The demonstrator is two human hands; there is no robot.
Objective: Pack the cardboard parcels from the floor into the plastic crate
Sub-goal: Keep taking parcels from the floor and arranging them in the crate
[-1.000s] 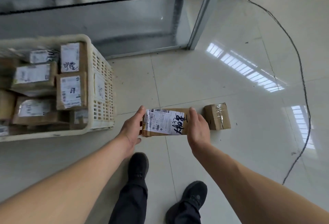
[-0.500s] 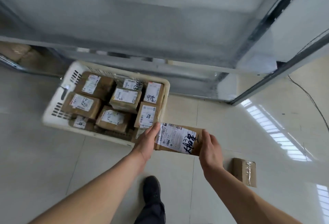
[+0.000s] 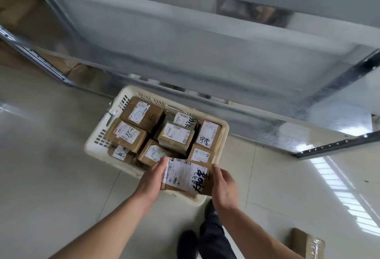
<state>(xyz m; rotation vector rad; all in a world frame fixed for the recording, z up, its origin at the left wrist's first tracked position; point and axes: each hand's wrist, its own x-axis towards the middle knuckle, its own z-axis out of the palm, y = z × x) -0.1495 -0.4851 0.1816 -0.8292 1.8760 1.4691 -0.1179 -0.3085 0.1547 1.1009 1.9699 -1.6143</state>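
Note:
A cardboard parcel (image 3: 186,177) with a white shipping label and black handwriting hangs over the near right corner of the cream plastic crate (image 3: 93,145). My left hand (image 3: 153,178) grips its left end and my right hand (image 3: 223,188) grips its right end. The crate stands on the tiled floor and holds several labelled cardboard parcels (image 3: 129,134) packed close together. One small taped parcel (image 3: 307,244) lies on the floor at the lower right, behind my right forearm.
A metal shelving rack (image 3: 205,57) runs above and behind the crate, its lower beam (image 3: 333,145) jutting out at the right. My black shoes (image 3: 188,244) and dark trousers stand just below the crate. More cardboard boxes (image 3: 67,67) sit under the rack at left.
Both hands carried the labelled parcel from the floor over to the crate, and it now hangs above the crate's near corner. The small taped parcel stayed on the floor.

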